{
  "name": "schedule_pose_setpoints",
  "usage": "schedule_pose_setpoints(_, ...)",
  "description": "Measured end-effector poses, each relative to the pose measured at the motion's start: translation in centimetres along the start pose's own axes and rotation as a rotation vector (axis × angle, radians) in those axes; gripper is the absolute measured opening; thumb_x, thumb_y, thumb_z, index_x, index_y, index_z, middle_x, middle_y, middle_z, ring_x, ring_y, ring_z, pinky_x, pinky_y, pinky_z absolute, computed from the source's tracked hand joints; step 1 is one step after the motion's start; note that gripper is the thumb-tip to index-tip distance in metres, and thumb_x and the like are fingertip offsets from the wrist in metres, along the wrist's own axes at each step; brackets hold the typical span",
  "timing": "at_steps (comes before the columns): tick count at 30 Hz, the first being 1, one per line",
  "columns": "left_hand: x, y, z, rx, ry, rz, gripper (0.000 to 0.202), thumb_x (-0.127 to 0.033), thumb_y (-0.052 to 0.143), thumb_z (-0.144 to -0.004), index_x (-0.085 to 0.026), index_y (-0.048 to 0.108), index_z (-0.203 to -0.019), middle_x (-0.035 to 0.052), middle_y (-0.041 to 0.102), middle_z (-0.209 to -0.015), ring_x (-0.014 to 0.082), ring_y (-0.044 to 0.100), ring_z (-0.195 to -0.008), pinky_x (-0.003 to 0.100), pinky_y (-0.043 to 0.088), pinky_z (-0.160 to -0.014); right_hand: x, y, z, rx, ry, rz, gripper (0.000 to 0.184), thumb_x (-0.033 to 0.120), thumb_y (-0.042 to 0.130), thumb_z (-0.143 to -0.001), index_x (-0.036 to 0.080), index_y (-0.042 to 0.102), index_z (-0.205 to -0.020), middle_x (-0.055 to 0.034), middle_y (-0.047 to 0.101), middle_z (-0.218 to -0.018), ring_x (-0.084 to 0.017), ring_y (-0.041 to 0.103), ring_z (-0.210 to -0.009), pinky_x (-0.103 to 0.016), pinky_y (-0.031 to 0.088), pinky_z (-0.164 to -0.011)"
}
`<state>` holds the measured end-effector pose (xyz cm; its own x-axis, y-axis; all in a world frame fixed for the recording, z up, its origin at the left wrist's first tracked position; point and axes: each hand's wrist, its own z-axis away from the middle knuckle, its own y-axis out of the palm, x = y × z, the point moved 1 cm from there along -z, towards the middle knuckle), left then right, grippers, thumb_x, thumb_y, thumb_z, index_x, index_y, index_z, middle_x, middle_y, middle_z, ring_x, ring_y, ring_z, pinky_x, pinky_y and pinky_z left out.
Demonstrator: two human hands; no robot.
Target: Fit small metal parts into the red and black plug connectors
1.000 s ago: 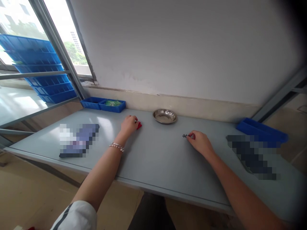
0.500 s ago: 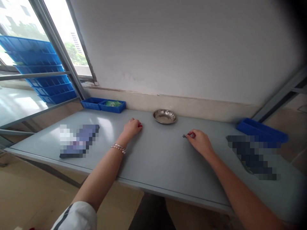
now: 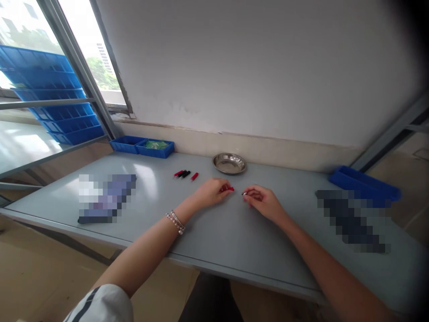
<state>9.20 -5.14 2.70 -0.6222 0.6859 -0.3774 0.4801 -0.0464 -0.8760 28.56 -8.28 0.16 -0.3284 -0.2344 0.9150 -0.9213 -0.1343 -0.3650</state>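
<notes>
My left hand [image 3: 211, 193] rests near the middle of the grey table [image 3: 214, 228], fingers pinched on a small red part [image 3: 229, 188]. My right hand [image 3: 261, 201] sits just to its right, fingers closed on a small dark metal piece [image 3: 244, 193]. The two parts are a few centimetres apart, tips facing each other. Behind my left hand lie loose red and black parts [image 3: 182, 173] and one more red part [image 3: 194, 176] on the table.
A steel dish [image 3: 229, 163] stands at the back centre. Blue bins [image 3: 144, 146] sit at the back left, one with green pieces; another blue bin [image 3: 363, 183] is at the right. Blurred flat items lie left and right. Stacked blue trays [image 3: 50, 98] stand by the window.
My left hand moved right from the cluster of parts, carrying one red part and uncovering the others. My right hand shifted left with the dark piece; the hands have come close together.
</notes>
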Motion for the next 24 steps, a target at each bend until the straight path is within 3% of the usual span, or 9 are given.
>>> schedule_pose_setpoints(5, -1.24, 0.53, 0.17, 0.024, 0.072, 0.046, 0.021, -0.033, 0.047, -0.082, -0.016, 0.058, -0.086, 0.0041, 0.063, -0.077, 0.0126, 0.056, -0.069, 0.022, 0.041, -0.061, 0.41, 0.81, 0.24, 0.055, -0.024, -0.093, 0.017, 0.032, 0.056, -0.071, 0.018, 0.053, -0.082, 0.0015, 0.058, -0.064, -0.011, 0.056, -0.057, -0.027, 0.047, -0.059)
schedule_pose_setpoints(15, -1.23, 0.38, 0.13, -0.013, 0.114, 0.074, 0.022, -0.033, 0.046, -0.083, -0.015, 0.058, -0.086, 0.0038, 0.062, -0.077, 0.012, 0.054, -0.068, 0.022, 0.04, -0.063, 0.41, 0.62, 0.02, -0.097, -0.063, -0.132, 0.019, 0.034, 0.06, -0.069, 0.018, 0.052, -0.078, 0.0005, 0.059, -0.061, -0.013, 0.058, -0.057, -0.027, 0.046, -0.057)
schedule_pose_setpoints(24, -1.31, 0.64, 0.2, 0.016, 0.144, 0.065, 0.021, -0.031, 0.047, -0.082, -0.015, 0.059, -0.088, 0.0041, 0.061, -0.078, 0.0126, 0.054, -0.072, 0.022, 0.04, -0.066, -0.25, 0.78, -0.05, -0.033, -0.038, -0.127, 0.017, 0.033, 0.058, -0.07, 0.02, 0.052, -0.079, -0.0001, 0.06, -0.065, -0.014, 0.059, -0.059, -0.028, 0.047, -0.059)
